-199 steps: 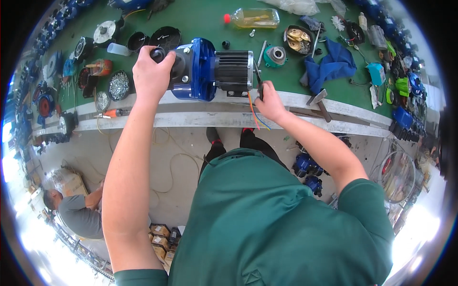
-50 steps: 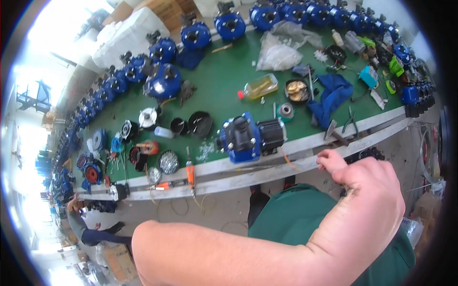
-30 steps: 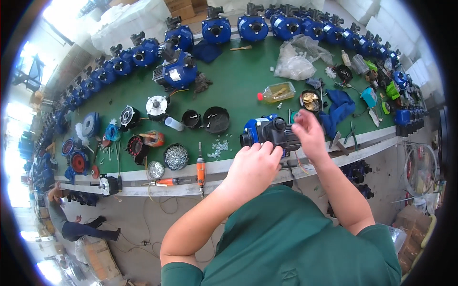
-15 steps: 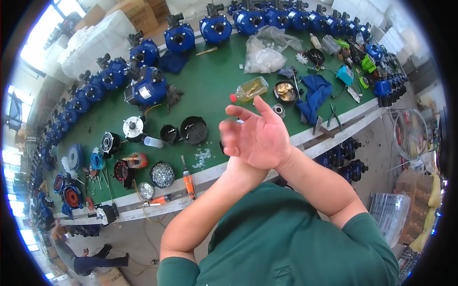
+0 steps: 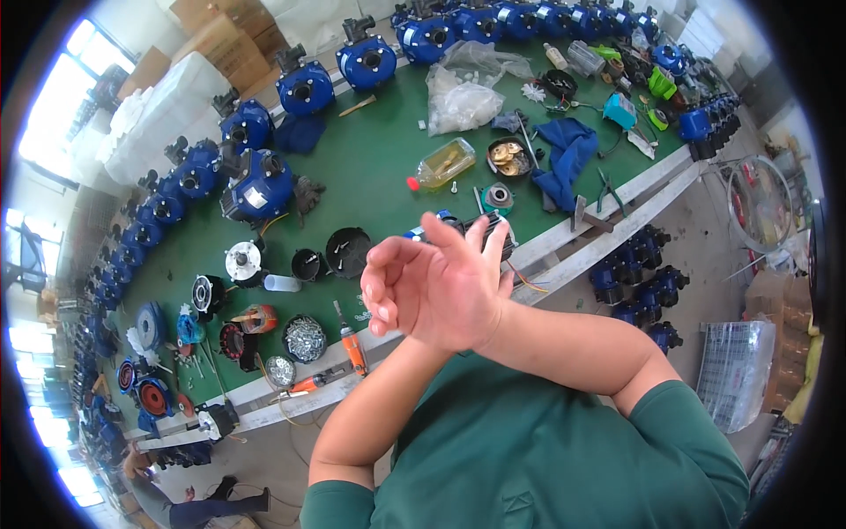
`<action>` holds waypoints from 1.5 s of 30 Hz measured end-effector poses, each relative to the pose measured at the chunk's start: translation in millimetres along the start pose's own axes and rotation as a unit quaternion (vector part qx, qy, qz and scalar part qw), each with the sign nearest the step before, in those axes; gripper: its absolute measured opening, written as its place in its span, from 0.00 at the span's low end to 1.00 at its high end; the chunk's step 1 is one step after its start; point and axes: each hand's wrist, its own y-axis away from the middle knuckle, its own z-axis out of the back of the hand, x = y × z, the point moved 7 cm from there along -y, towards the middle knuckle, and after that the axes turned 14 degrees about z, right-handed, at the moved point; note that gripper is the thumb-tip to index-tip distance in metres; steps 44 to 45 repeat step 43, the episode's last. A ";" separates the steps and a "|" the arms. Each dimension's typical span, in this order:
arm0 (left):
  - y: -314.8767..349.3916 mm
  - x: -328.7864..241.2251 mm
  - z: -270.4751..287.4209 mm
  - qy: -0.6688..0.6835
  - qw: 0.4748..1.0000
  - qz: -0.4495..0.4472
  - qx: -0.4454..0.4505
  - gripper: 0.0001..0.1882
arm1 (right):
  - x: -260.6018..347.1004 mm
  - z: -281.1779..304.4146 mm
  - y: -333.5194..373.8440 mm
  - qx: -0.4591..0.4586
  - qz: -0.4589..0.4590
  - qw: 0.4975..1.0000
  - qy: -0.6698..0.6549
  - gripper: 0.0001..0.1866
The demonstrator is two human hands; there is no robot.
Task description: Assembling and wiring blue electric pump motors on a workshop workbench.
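My arms cross at the wrists above the front edge of the green workbench point(image 5: 379, 141). My right hand point(image 5: 436, 295) is on top with its palm up, fingers loosely bent and apart, and nothing in it. Behind it, my left hand point(image 5: 495, 242) is mostly hidden; a few stretched fingers stick out past the right wrist. Just beyond those fingers lies a dark, ribbed motor part point(image 5: 481, 227) with coloured wires, partly covered. A bearing-like metal ring on a teal part point(image 5: 498, 197) stands close by. An oil bottle with a red cap point(image 5: 445, 164) lies farther back.
Blue pump motors point(image 5: 304, 86) line the bench's far edge. To the left are a bowl of screws point(image 5: 305, 339), an orange power screwdriver point(image 5: 352, 351) and black cups point(image 5: 348, 250). A blue cloth point(image 5: 564, 163) and pliers point(image 5: 610, 192) lie right. Another person point(image 5: 198, 510) is at lower left.
My right hand has shifted down and left in the view. Fingers of my left hand now show past the right wrist, and the ribbed motor part has come into sight.
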 end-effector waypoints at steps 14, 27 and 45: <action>148.4 152.1 -43.1 0.269 0.879 0.362 0.154 0.08 | -19.8 -182.3 70.0 0.317 0.018 -0.159 0.935 0.17; 354.0 250.8 -122.6 0.217 0.733 0.614 0.194 0.09 | -18.7 -180.2 47.6 0.456 -0.108 0.075 0.880 0.11; 272.3 248.5 -177.5 0.445 0.621 0.622 0.170 0.12 | 159.4 121.9 87.1 -0.111 -0.251 0.321 0.906 0.50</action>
